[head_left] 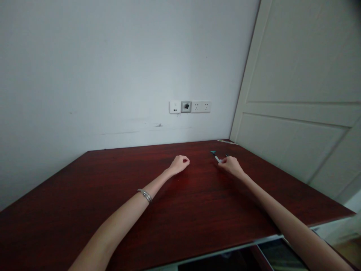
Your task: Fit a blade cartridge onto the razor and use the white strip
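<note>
I see one table [113, 195], two hands: left hand [180, 164] curled shut, right hand [231, 165] pinching one small white stick [217, 159]; three wall plates [190, 107] behind.

White wall [113, 67] w/ sockets [190, 107] — dark-red desk [169, 210].

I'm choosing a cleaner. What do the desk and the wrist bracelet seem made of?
Desk: likely wood or veneer, dark red, semi-gloss; faint grain streaks and soft reflections. Bracelet on the left wrist: probably metal, silvery, with bright glints; too small to be sure.
</note>
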{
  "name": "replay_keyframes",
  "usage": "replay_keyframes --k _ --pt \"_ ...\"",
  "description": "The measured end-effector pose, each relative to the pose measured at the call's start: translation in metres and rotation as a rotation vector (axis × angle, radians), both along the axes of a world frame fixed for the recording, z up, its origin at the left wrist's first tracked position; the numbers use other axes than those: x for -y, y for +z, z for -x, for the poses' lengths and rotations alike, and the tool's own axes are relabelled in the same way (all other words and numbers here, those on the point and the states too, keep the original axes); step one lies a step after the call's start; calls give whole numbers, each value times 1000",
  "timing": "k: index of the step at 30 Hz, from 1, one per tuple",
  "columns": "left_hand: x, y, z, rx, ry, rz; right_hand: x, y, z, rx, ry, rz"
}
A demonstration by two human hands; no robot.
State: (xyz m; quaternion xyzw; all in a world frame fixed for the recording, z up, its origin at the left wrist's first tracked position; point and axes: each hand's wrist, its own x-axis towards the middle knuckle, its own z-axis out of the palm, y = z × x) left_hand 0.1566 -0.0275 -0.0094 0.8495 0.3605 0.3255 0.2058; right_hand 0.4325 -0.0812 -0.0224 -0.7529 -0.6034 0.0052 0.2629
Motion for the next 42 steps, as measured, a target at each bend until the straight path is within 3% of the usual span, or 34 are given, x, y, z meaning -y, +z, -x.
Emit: replay_keyframes --k 3,8,13,18,24,28,34,38,42 --pt "1 3 -3 103 52 18 0 5 17 -64 57 -125" --pt "2 7 -17 322 135 104 4 22 73 -294 222 -305" --pt "6 19 -23 506 178 112 6 37 120 -135 350 -477" --pt "8 35 -13 614 244 124 6 41 144 -46 385 -481" --pt "1 40 2 590 314 175 8 47 160 59 447 -420" --pt "-3 44 28 440 352 177 3 56 136 160 491 -367" --pt "-13 48 100 -43 436 121 -22 63 30 255 403 -67" --pt "-16 42 141 -261 480 184 -35 48 -33 246 450 136" --pt "-13 30 163 -392 495 156 -38 27 -60 179 474 286"
